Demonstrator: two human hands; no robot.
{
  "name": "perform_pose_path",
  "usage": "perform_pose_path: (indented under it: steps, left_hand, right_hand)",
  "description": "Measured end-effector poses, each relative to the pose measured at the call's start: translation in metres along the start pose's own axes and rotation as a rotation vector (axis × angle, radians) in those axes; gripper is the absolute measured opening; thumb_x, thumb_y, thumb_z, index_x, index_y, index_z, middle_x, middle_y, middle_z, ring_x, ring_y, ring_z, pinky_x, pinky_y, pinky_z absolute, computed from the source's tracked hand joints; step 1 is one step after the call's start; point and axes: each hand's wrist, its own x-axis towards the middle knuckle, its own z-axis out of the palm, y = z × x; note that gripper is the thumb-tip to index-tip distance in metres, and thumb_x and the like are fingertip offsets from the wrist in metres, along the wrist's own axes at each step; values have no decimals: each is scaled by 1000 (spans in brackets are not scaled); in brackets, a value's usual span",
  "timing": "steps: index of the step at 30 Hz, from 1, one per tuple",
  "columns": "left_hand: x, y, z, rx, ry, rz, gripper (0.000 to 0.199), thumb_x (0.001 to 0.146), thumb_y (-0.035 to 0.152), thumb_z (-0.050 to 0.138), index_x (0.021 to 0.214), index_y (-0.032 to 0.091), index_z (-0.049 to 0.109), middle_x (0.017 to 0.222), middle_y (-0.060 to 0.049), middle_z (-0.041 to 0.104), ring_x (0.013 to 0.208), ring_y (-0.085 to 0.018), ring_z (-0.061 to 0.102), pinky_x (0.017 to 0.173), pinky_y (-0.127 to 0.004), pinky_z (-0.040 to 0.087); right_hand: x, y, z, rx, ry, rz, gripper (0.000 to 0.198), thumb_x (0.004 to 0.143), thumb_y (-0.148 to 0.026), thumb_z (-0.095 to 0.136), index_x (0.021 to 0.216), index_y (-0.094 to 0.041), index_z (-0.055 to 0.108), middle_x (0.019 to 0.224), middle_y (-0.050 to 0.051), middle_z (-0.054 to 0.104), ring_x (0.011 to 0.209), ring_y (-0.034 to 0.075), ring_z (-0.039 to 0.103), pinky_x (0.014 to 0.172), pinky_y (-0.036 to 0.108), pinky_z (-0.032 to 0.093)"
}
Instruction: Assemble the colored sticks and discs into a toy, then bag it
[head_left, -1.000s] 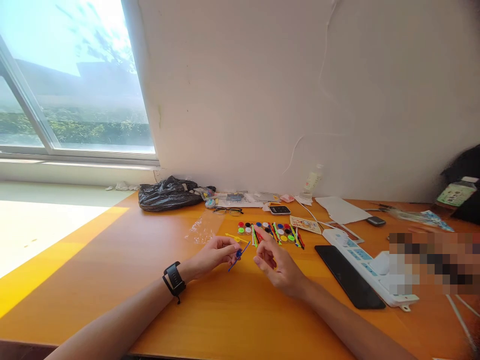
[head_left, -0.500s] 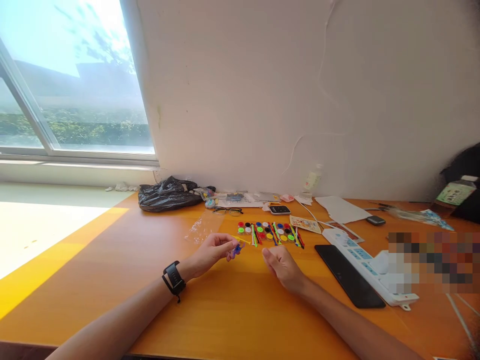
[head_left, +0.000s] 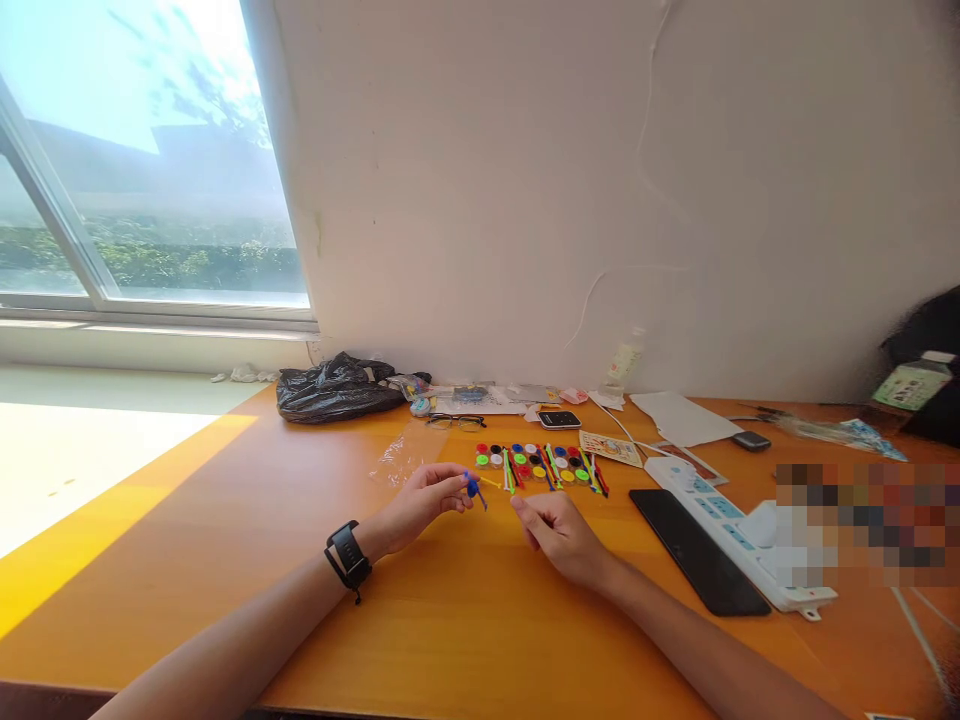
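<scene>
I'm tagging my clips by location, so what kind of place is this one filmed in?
Probably a home or office desk by a window. The orange table carries everyday clutter: a white power strip, eyeglasses and a phone. The left hand holds a small blue piece.

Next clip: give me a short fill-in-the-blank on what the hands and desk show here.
1. The left hand pinches a small ____ stick piece in its fingertips.
2. The left wrist wears a black ____.
3. The right hand holds ____.
4. The black plastic bag lies against the ____.

Missing words: blue; watch; nothing; wall
</scene>
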Motion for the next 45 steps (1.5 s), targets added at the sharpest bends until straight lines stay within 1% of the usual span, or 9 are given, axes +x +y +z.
perform_pose_path:
  steps: [3,8,12,16,19,25,28,35,45]
  left_hand:
    - [4,-8,-4,-122,3,7,42,83,37,85,118,16,74,104,-10,77,88,-19,70,90,-33,53]
    - [15,-19,-13,-255,28,6,36,83,43,83,102,13,76,106,-14,78,97,-25,74,99,-38,54]
    - [15,-14,-14,-255,24,-45,48,88,58,73,95,11,77,99,-14,78,94,-26,74,97,-40,55]
    - [7,-6,-8,73,13,3,40,87,50,79,101,13,79,104,-12,78,94,-23,72,91,-34,55]
    - [5,-10,-6,361,-28,118,40,93,52,72,107,15,79,107,-11,78,93,-22,70,84,-32,54]
    - [11,-28,-10,796,-108,466,32,100,48,62,110,24,79,105,-9,76,96,-22,67,90,-35,53]
    - [14,-30,-14,888,-38,538,30,101,45,60,107,24,80,101,-10,75,94,-23,66,88,-35,52]
    - [19,-28,-17,900,221,366,28,98,34,56,90,16,76,76,-5,67,66,-16,55,62,-27,41]
    - [9,-20,-7,771,162,328,29,95,43,62,88,17,73,82,-7,70,71,-18,60,66,-29,45]
  right_hand:
    - [1,0,0,-14,10,12,65,108,-56,39,54,-20,45,53,-3,39,51,12,36,56,30,25]
    - [2,1,0,-43,4,19,64,109,-54,38,55,-20,44,53,-3,40,52,12,37,57,30,26]
    - [2,2,-1,-154,-1,3,59,109,-49,39,57,-20,43,57,-3,41,55,13,38,59,30,27]
    - [3,0,-2,-282,29,1,41,104,-43,52,70,-20,53,68,-2,51,64,14,45,62,28,33]
    - [5,0,-3,-301,67,41,19,98,-39,61,95,-21,65,81,0,61,70,16,54,65,27,38]
    - [5,6,-3,-391,27,135,45,96,-38,61,139,-22,64,79,0,63,69,17,58,66,29,41]
    - [5,5,-1,-460,-22,159,54,96,-39,61,147,-22,60,75,-1,63,66,18,57,63,29,38]
    - [6,1,5,-567,-75,137,60,96,-41,62,152,-23,57,86,4,73,74,20,64,73,30,43]
    - [8,3,8,-546,-54,96,61,97,-40,62,156,-27,53,96,7,78,86,24,70,82,33,48]
